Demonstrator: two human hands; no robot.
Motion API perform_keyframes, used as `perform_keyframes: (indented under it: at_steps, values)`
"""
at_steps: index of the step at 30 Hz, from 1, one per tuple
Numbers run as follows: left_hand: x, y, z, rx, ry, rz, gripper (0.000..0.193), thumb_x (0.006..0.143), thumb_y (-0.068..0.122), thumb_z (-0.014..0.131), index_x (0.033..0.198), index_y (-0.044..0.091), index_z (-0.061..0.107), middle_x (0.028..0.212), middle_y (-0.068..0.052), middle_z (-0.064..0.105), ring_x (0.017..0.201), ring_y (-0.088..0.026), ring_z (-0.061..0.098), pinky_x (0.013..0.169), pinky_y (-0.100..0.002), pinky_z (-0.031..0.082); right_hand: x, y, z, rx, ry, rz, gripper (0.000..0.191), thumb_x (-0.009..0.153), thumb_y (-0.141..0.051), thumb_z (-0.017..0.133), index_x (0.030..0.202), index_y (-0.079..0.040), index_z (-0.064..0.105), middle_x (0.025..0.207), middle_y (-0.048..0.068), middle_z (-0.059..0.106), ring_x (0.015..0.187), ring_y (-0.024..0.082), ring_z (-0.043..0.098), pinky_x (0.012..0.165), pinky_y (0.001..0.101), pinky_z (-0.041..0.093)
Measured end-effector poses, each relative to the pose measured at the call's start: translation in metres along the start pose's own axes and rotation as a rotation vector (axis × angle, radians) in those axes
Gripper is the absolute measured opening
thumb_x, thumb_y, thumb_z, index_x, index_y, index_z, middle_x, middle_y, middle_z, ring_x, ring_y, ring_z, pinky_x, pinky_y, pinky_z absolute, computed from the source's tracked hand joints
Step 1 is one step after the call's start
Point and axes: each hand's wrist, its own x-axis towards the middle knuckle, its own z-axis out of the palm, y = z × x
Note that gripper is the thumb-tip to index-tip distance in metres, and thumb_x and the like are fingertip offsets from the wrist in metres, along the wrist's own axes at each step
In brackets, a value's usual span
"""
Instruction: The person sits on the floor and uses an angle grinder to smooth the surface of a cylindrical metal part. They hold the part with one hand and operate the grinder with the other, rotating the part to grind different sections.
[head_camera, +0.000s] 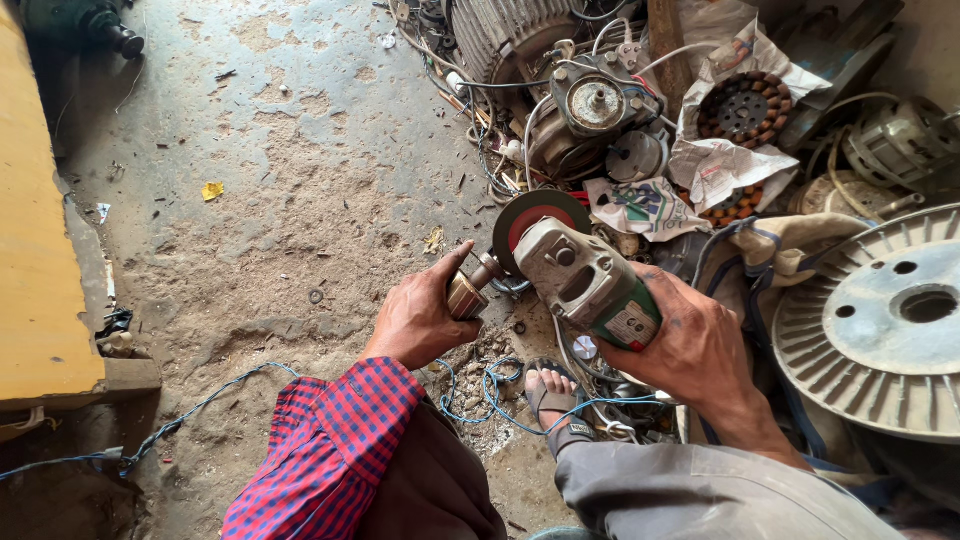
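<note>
My right hand (690, 345) grips a green and grey angle grinder (590, 285) by its body. Its dark disc with a red centre (533, 218) points away from me. My left hand (420, 315) holds a small motor rotor (467, 293), copper-coloured with a metal shaft, with the shaft end right next to the disc. I cannot tell whether shaft and disc touch. A red and blue checked sleeve covers my left arm. My sandalled foot (552, 395) rests on the floor below the grinder.
A dusty concrete floor (290, 180) spreads to the left. Motor housings (590, 105), a wound stator (742, 108), crumpled paper and wires pile up ahead. A large finned metal disc (880, 320) lies at the right. Blue wire (200, 405) trails across the floor; a yellow bench edge (40, 250) stands left.
</note>
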Motion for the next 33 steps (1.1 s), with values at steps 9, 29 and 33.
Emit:
perform_keyframes:
  at_steps: [9,29,33]
  values:
    - [0.0,0.0005,0.0002,-0.008,-0.01,-0.024,0.102,0.059,0.027,0.085,0.152,0.022,0.044,0.102,-0.014,0.075,0.098,-0.034,0.072,0.086,-0.045,0.055,0.0002,-0.0002,-0.0007,-0.011,-0.01,0.014,0.074,0.06,-0.04,0.09,0.124,-0.014,0.065,0.102,0.013,0.077,0.084,0.033,0.077,0.073,0.0473,0.062]
    - [0.0038,-0.0014,0.0031,0.079,0.017,0.017,0.101,0.06,0.027,0.083,0.152,0.019,0.043,0.106,-0.016,0.074,0.098,-0.035,0.071,0.087,-0.046,0.055,0.0013,-0.0008,-0.0002,-0.015,-0.031,0.03,0.075,0.06,-0.042,0.089,0.125,-0.015,0.064,0.102,0.013,0.076,0.083,0.034,0.076,0.074,0.0467,0.061]
    - [0.004,-0.0025,0.0051,0.096,-0.003,-0.006,0.102,0.059,0.027,0.083,0.153,0.02,0.042,0.109,-0.014,0.074,0.1,-0.035,0.071,0.089,-0.046,0.054,0.0016,0.002,0.0004,-0.023,-0.045,0.035,0.075,0.06,-0.044,0.088,0.125,-0.015,0.064,0.101,0.013,0.076,0.081,0.033,0.077,0.074,0.0463,0.061]
